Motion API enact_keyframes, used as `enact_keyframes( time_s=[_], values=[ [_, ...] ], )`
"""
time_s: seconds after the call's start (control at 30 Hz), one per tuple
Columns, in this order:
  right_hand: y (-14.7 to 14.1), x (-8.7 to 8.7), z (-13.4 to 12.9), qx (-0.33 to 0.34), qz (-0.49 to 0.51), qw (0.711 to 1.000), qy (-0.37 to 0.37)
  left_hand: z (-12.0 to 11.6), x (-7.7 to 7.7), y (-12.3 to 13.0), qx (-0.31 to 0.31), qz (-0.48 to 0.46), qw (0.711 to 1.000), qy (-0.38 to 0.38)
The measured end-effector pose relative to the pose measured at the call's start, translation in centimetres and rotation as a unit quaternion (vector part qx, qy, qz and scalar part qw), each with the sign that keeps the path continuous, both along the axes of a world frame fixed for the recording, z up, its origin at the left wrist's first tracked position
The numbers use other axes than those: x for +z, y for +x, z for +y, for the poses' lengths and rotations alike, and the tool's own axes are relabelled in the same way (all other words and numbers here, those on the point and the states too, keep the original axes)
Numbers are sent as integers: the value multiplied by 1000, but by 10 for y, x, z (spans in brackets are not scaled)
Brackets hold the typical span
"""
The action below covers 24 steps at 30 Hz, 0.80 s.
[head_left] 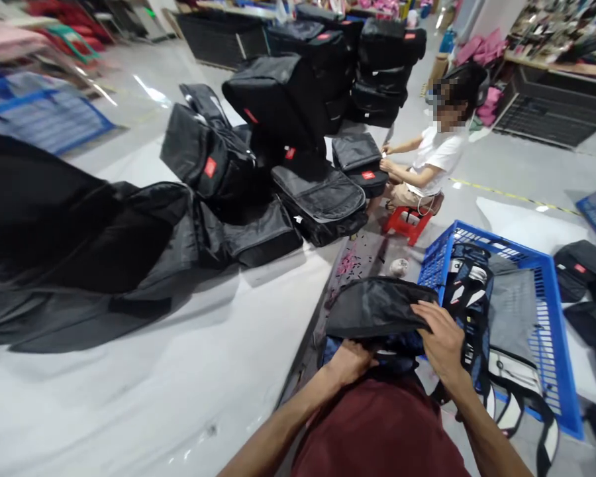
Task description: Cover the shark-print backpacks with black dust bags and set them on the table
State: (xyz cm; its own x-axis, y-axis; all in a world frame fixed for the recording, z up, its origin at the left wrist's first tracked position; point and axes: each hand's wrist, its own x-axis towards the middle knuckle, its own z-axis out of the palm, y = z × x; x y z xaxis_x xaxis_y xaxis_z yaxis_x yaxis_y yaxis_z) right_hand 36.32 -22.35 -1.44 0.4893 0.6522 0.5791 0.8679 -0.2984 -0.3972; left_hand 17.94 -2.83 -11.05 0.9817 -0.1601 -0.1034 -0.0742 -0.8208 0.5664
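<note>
A black bag (pixel 377 308) with dark blue patterned fabric beneath its raised flap rests at my lap, against my dark red shirt. My right hand (pixel 442 334) grips the right end of the flap, fingers over its edge. On the other side, my left hand (pixel 351 361) is closed at the bag's opening below the flap; its fingertips are hidden by the fabric. Just right of my right hand, a blue plastic crate (pixel 559 344) holds blue-black patterned bag pieces (pixel 469 291) with white trim. Straps (pixel 514 411) spill over its near side.
Several black bags (pixel 322 189) lie ahead, with taller stacks (pixel 385 69) behind. A large black bag (pixel 54 232) fills the left. A co-worker (pixel 440 152) sits on a red stool (pixel 408 224), hands on a bag. Scraps (pixel 350 262) litter the floor ahead. More black bags (pixel 583 265) lie at right.
</note>
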Motion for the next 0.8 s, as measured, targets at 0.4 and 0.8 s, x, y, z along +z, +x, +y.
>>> enact_keyframes(
  time_s=[0.4, 0.8],
  values=[
    [86, -25, 1, -118, -31, 992, -33, 38, 29, 162, 152, -297, 942, -23],
    [268, -62, 65, -5, 305, 940, -156, 117, 23, 311, 244, 26, 903, -353]
  ],
)
